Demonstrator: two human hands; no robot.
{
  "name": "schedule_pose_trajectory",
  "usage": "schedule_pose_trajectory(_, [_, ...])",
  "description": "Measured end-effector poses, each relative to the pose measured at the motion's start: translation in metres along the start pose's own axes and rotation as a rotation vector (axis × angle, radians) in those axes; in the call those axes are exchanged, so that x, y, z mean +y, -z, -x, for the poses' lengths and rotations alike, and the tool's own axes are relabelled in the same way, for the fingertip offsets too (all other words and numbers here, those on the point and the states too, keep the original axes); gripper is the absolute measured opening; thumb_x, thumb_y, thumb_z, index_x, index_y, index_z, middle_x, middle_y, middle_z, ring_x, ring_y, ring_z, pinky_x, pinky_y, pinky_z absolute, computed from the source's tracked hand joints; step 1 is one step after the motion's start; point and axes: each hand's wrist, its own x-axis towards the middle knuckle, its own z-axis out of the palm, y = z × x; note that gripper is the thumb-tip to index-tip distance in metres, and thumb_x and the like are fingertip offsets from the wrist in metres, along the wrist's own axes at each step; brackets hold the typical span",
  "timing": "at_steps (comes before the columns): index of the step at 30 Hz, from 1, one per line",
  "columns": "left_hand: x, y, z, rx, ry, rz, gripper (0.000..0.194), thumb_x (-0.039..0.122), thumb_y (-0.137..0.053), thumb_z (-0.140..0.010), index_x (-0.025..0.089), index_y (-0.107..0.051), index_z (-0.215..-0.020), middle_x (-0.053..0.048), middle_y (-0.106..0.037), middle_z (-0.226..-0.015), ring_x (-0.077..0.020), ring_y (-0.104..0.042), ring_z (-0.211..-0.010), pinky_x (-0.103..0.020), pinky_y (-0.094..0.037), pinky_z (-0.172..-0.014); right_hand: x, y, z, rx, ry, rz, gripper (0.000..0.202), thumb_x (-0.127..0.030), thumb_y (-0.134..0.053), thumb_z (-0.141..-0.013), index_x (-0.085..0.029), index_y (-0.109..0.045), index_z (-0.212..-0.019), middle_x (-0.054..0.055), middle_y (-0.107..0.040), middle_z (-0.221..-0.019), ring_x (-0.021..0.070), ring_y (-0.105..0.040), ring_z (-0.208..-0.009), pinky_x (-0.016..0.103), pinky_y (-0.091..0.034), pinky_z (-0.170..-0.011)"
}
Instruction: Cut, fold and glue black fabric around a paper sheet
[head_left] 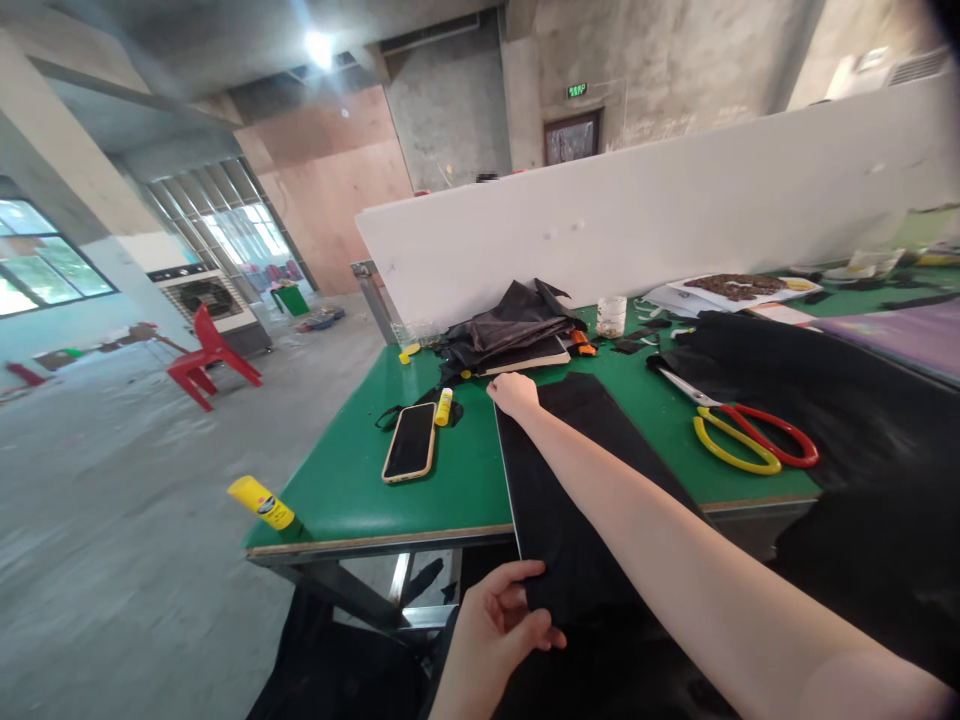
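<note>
A long black sheet with a thin white line along its left edge lies over the table's front edge, its near end reaching toward my body. At its far left corner, my right hand is closed, knuckles up, and the forearm crosses above the sheet. My left hand grips the left edge nearer to me, below the tabletop's front edge, with fingers curled and thumb over the black surface. Left of the sheet are a phone and a small yellow glue stick. To its right rest scissors with red and yellow handles.
The green table carries a larger yellow glue tube at its left corner. Crumpled black material, an orange tool and a clear cup stand behind. Black fabric covers the right; a white partition rises at the back.
</note>
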Motion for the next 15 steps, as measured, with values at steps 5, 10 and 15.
schedule_pose_trajectory(5, [0.003, 0.002, -0.001, -0.002, -0.003, -0.097, 0.040, 0.026, -0.071, -0.066, 0.014, -0.059, -0.103, 0.005, -0.053, -0.057, -0.0189, -0.067, -0.060, -0.024, -0.047, -0.058, 0.000, -0.001, -0.001, 0.000, -0.001, 0.001, 0.029, -0.035, -0.050, -0.088, -0.016, -0.055, -0.109, 0.007, -0.057, -0.110, 0.0177, -0.056, -0.094, 0.039, -0.048, -0.081])
schedule_pose_trajectory(10, [0.000, 0.003, -0.002, 0.013, -0.022, -0.163, 0.031, 0.022, -0.064, -0.072, 0.016, -0.060, -0.102, 0.006, -0.052, -0.057, -0.0157, -0.065, -0.052, -0.022, -0.046, -0.054, 0.000, 0.000, 0.000, -0.006, 0.007, 0.002, 0.029, -0.035, -0.049, -0.088, -0.016, -0.055, -0.109, 0.007, -0.057, -0.109, 0.0175, -0.057, -0.094, 0.039, -0.048, -0.081])
schedule_pose_trajectory(15, [-0.008, 0.005, -0.003, 0.077, -0.102, -0.294, 0.023, 0.023, -0.058, -0.078, 0.016, -0.062, -0.099, 0.005, -0.053, -0.056, -0.0097, -0.057, -0.040, -0.018, -0.039, -0.043, 0.000, 0.001, 0.001, -0.009, 0.006, 0.008, 0.029, -0.035, -0.050, -0.088, -0.015, -0.055, -0.109, 0.007, -0.057, -0.108, 0.0173, -0.057, -0.093, 0.038, -0.049, -0.080])
